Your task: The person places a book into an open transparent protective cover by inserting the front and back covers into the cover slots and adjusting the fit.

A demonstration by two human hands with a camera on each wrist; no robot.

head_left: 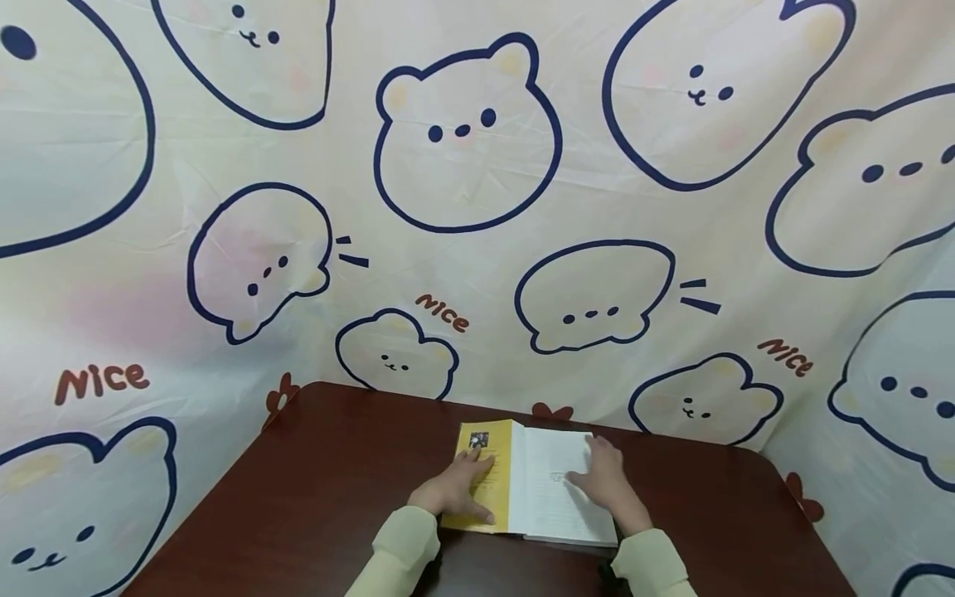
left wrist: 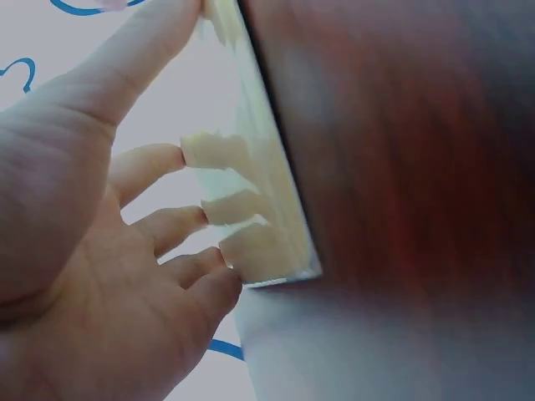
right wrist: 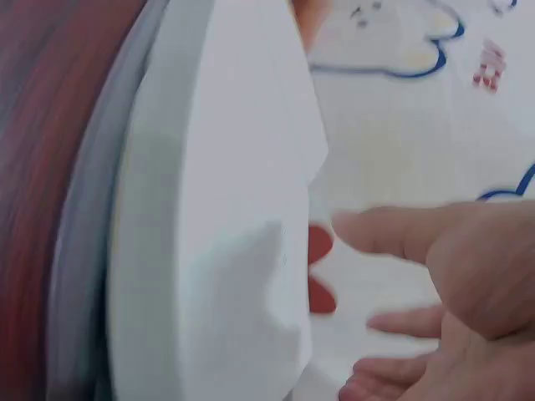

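Observation:
An open book lies on the dark brown table, a yellow cover flap on its left side and a white page with small print on its right. My left hand rests on the yellow flap with fingers spread; in the left wrist view its fingertips meet the glossy flap, which mirrors them. Over the right edge of the white page is my right hand, thumb and fingers extended and apart. Nothing is held in that hand in the right wrist view.
The brown table has rounded far corners and reaches out on both sides of the book. Behind and beside it hangs a pale cloth printed with blue-outlined bear faces, red flowers and the word "Nice".

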